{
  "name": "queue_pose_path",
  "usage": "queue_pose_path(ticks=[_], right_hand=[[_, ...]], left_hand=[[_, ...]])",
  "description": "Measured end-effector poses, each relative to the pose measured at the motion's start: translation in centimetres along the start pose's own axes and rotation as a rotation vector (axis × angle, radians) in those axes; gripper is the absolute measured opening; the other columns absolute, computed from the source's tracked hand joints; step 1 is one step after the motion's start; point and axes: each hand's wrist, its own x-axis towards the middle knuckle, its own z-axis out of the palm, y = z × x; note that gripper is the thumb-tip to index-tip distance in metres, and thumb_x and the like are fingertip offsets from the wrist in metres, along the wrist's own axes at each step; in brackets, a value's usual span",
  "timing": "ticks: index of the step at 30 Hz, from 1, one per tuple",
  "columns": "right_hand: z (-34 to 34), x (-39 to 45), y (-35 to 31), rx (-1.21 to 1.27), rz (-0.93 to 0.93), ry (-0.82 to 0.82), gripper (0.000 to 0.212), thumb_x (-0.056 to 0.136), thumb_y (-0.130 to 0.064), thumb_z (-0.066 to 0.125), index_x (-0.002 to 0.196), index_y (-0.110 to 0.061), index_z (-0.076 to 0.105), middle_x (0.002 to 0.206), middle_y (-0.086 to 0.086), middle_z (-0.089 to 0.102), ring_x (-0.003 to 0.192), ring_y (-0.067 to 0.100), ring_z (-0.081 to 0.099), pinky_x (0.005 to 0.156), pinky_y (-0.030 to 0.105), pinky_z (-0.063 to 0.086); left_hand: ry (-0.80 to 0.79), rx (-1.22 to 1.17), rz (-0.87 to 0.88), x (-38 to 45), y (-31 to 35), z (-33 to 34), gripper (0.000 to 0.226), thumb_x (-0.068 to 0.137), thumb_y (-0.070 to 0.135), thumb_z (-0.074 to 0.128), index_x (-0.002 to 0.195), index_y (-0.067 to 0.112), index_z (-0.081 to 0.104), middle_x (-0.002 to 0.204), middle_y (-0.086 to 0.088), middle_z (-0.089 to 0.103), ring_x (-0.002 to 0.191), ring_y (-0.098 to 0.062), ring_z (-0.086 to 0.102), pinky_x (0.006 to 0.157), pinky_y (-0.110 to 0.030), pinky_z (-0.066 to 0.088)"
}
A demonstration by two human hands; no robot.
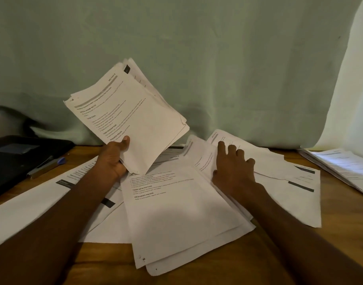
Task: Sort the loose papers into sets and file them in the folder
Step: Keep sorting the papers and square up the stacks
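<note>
left grip [114, 156]: clutches gathered sheaf [127, 112]
right grip [232, 165]: flat on loose papers [176, 212]
progress: sorting underway, black folder [22, 157] unfilled

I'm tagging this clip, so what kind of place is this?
Probably a home desk or makeshift workspace, not a proper office: a wooden table strewn with printed papers, a black folder with a pen on it, and a pale green cloth hung as a backdrop.
</note>
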Motion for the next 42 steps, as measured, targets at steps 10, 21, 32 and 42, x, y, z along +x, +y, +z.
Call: queue_pose_path(ticks=[10,21,32,42], right_hand=[[1.7,0.2,-1.3,0.226,-0.309,-0.123,0.050,0.102,-0.061,0.041,0.142,-0.032,0.050,0.149,-0.008,0.052,0.137,0.019,0.046,0.116,0.053,0.028],[-1.2,1.4,-0.1,1.807,0.093,-0.333,0.067,0.091,-0.072,0.047,0.119,-0.017,0.073,0.107,0.005,0.074,0.091,0.021,0.069,0.076,0.035,0.056],[-0.6,1.5,0.5,1.641,0.181,-0.051,0.019,0.087,-0.019,0.079,0.097,-0.003,0.075,0.090,0.008,0.078,0.077,0.021,0.070,0.066,0.031,0.058],[-0.4,1.5,0.7,1.797,0.244,-0.038,0.069,0.061,-0.038,0.093,0.107,0.006,0.066,0.105,0.012,0.077,0.098,0.031,0.073,0.095,0.053,0.057]], left_hand=[[0.014,0.035,-0.019,-0.4,0.3,0.4,0.011,0.100,0.011,0.065,0.101,0.022,0.067,0.106,-0.005,0.072,0.093,-0.026,0.066,0.084,-0.048,0.055],[-0.181,0.315,0.205,-1.4,-0.8,1.8,0.031,0.092,0.003,0.071,0.114,0.025,0.070,0.114,0.005,0.073,0.105,-0.013,0.067,0.088,-0.030,0.053],[-0.345,0.308,0.246,-2.5,-0.3,2.5,0.047,0.082,0.005,0.077,0.124,0.021,0.068,0.120,0.003,0.075,0.110,-0.011,0.071,0.089,-0.026,0.056],[-0.292,0.305,0.222,-2.2,-0.7,2.5,0.039,0.085,0.003,0.076,0.116,0.025,0.070,0.108,0.011,0.077,0.098,-0.001,0.072,0.073,-0.012,0.054]])
